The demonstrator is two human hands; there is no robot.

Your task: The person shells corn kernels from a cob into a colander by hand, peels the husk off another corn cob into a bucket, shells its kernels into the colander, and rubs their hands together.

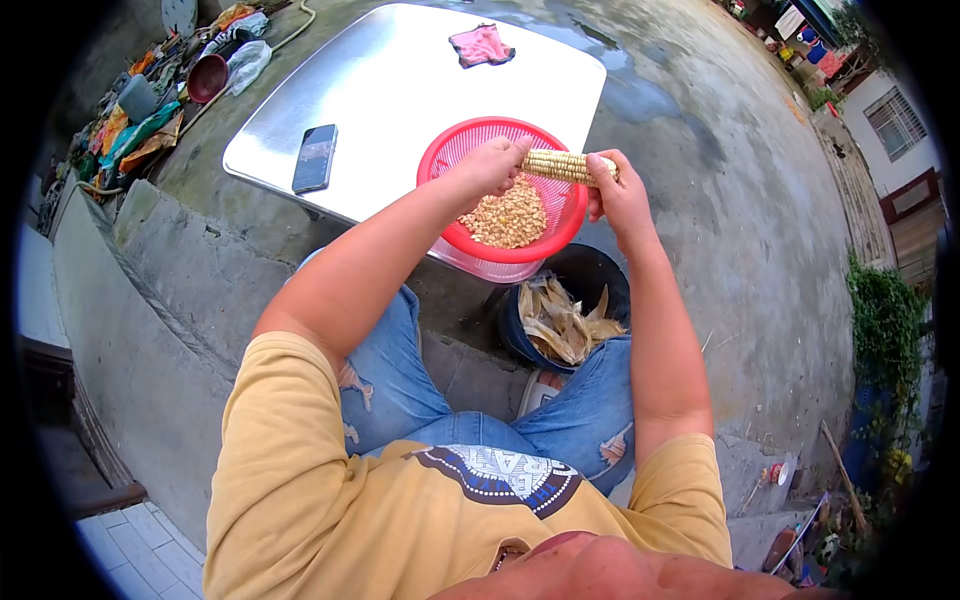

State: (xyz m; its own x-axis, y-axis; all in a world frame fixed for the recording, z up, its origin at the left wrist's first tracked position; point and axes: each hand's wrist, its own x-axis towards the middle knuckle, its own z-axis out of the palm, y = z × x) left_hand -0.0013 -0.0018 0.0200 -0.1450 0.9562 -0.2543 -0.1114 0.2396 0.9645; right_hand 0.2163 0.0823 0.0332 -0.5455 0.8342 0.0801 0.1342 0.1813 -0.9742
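Observation:
Between my two hands an ear of corn [556,166] lies level above a red plastic basket [435,157], its pale kernels partly stripped. My left hand [492,166] is closed at the ear's left end. Fingers of my right hand [622,193] wrap round the other end, thumb on top. Below, loose corn kernels [507,215] are heaped in the basket, which sits at the near corner of a white table [385,85]. Under that corner, a dark bucket [607,270] holds dry corn husks [560,318].
On the table, a phone [315,158] lies to the left and a pink cloth [481,45] at the far side. Piled clutter with a maroon bowl [207,78] and a hose [290,38] lines the left wall. Wet patches mark the concrete ground [760,270].

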